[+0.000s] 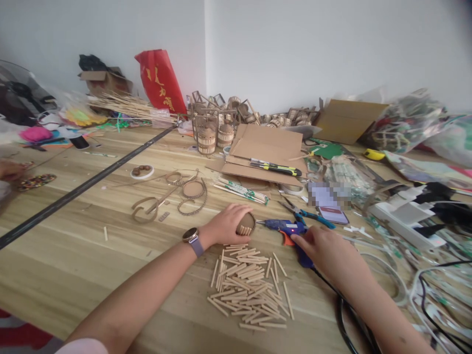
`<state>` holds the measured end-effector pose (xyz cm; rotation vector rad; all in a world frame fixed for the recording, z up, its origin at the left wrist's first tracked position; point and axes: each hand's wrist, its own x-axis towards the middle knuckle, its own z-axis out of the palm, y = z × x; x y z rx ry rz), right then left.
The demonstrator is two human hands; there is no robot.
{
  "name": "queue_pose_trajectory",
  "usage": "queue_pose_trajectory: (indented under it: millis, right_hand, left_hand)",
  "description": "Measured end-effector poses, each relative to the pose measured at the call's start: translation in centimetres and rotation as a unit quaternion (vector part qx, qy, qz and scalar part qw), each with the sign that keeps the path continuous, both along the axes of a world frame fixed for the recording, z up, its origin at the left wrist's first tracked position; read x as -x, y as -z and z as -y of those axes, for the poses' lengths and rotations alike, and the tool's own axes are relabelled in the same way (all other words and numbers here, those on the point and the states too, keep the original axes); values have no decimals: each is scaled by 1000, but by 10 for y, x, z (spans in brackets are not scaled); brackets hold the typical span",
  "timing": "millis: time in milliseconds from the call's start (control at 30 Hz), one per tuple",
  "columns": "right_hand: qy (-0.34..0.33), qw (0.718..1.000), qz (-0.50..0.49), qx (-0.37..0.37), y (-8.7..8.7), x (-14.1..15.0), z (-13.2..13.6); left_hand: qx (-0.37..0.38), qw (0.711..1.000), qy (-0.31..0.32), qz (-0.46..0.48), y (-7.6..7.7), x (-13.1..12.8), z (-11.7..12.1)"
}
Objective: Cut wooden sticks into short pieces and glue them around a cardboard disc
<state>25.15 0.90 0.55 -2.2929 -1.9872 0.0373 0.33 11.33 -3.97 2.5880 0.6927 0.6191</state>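
Observation:
My left hand (228, 223), with a watch on the wrist, curls its fingers around a small round brown base (252, 222) with a dark rim. Several short wooden sticks (245, 230) stand in a row at its near edge. My right hand (324, 246) is closed at the back and handle of a blue hot glue gun (283, 226) with an orange trigger and a lit red light. The gun's nozzle points left at the base, slightly apart from it. Part of the grip is hidden by my fingers. A loose pile of short wooden sticks (247, 285) lies just in front of my left hand.
Pliers (313, 216) and a phone (328, 201) lie beyond the glue gun. A utility knife (276, 168) rests on cardboard (265, 147). Small stick baskets (206, 140) stand behind. A power strip (405, 221) and cables are at right. Another person's hand (11, 169) shows at far left.

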Motion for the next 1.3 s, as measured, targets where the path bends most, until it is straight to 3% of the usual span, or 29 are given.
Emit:
queue_pose_trajectory:
  millis: [200, 367, 433, 533, 633, 700, 733, 800, 933, 1167, 1300]
  right_hand:
    - [-9, 997, -63, 41, 15, -2, 3]
    - [17, 990, -126, 57, 9, -3, -5]
    - [39, 978, -195, 62, 7, -4, -6]
    - [51, 925, -376, 19, 4, -5, -4]
    - [61, 833, -550, -30, 2, -4, 0]
    - [51, 784, -619, -25, 1, -3, 2]
    - [44, 773, -633, -9, 1, -2, 2]
    - [31, 780, -624, 38, 3, 0, 2]
    - [2, 830, -546, 109, 12, 3, 1]
    - [-5, 890, -441, 114, 16, 8, 2]
    - [-41, 908, -412, 67, 13, 13, 2]
  left_hand:
    - [3, 1000, -7, -8, 1, -1, 1]
    - [9, 1000, -11, -11, 0, 0, 1]
    - [10, 1000, -10, -11, 0, 0, 1]
    - [15, 1000, -9, -11, 0, 0, 0]
    - [25, 1000, -8, -9, 0, -1, 0]
    - [29, 1000, -7, -8, 0, 0, 0]
    - [29, 1000, -7, -7, 0, 0, 0]
    - [26, 1000, -9, -5, 1, 0, 0]
    - [24, 1000, -10, 2, 2, 0, 0]
    - [24, 1000, -11, -3, 2, 0, 0]
    - [30, 999, -11, -3, 0, 0, 0]
